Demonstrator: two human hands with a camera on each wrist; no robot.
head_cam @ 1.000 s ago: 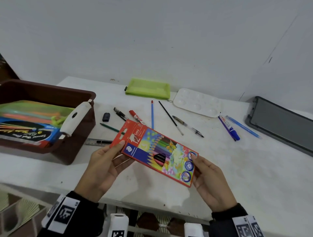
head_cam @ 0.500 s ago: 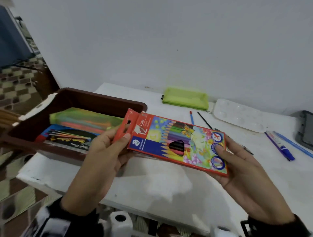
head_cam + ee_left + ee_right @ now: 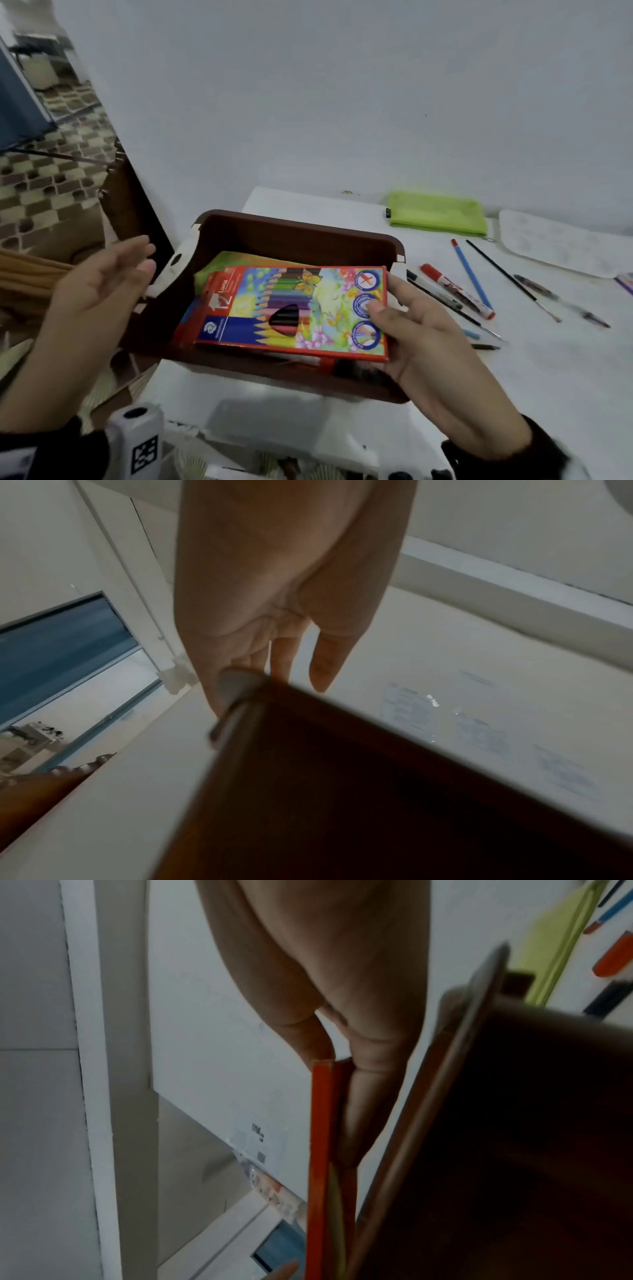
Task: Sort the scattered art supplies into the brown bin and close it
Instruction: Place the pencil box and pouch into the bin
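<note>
Lowering pencil box (image 3: 294, 311) into brown bin (image 3: 298, 236), right hand (image 3: 421, 342) pinching it, left hand (image 3: 99, 287) spread and empty; pens (image 3: 455, 291) and green pouch (image 3: 438, 214) waiting on table (image 3: 565, 377), bin unclosed

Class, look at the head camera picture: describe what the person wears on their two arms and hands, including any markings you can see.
Both hands, the left hand and the right hand, are bare: no gloves or rings show. Each arm ends in a dark sleeve at the wrist. By the left wrist sits a white block printed with a black square code pattern. The right wrist's device is mostly out of frame.
</note>
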